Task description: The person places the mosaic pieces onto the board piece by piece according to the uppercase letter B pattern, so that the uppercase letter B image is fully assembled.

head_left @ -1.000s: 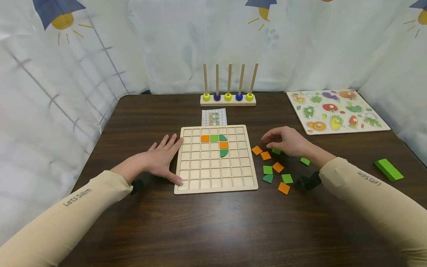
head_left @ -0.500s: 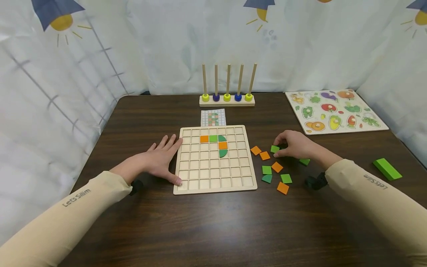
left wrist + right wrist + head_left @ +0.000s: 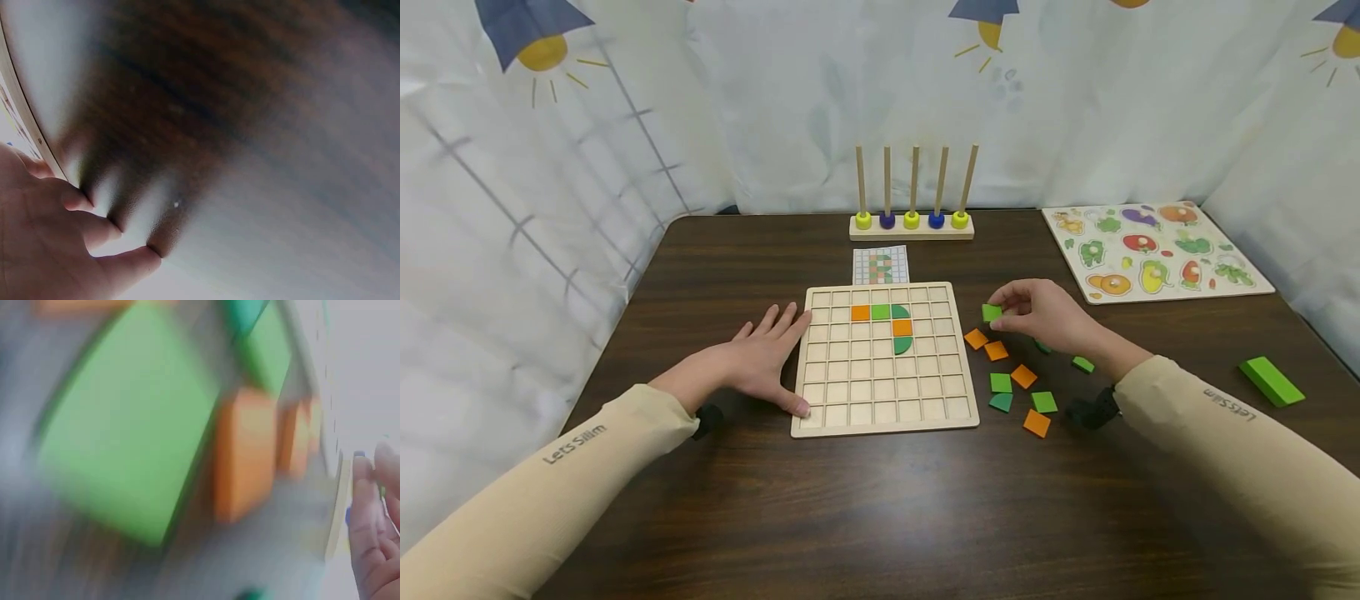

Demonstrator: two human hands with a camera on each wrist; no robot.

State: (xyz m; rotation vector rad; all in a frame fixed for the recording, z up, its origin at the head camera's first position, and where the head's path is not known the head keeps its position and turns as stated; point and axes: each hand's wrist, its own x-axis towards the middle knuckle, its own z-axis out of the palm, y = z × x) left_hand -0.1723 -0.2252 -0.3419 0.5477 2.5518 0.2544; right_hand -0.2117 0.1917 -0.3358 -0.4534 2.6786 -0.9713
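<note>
A wooden grid board (image 3: 883, 390) lies on the dark table, with orange, light green and dark green tiles set in its upper cells. My left hand (image 3: 760, 358) is spread flat at the board's left side, thumb and index finger touching its edge; the left wrist view shows its fingertips on the tabletop. To the right of the board, my right hand (image 3: 1043, 317) pinches a light green square tile (image 3: 992, 312) between thumb and fingers, raised above the table. Loose orange tiles (image 3: 1024, 376) and green tiles (image 3: 1043, 402) lie below that hand, blurred in the right wrist view.
A printed pattern card (image 3: 880, 265) touches the board's far edge. Behind it stands a peg stacker (image 3: 912, 227) with upright sticks and coloured rings. A vegetable puzzle board (image 3: 1161, 250) lies at the back right, and a green block (image 3: 1272, 382) near the right edge.
My right hand reached down to a light green square tile among the loose pieces, picked it up, and moved it up and left toward the board. The left hand stayed put.
</note>
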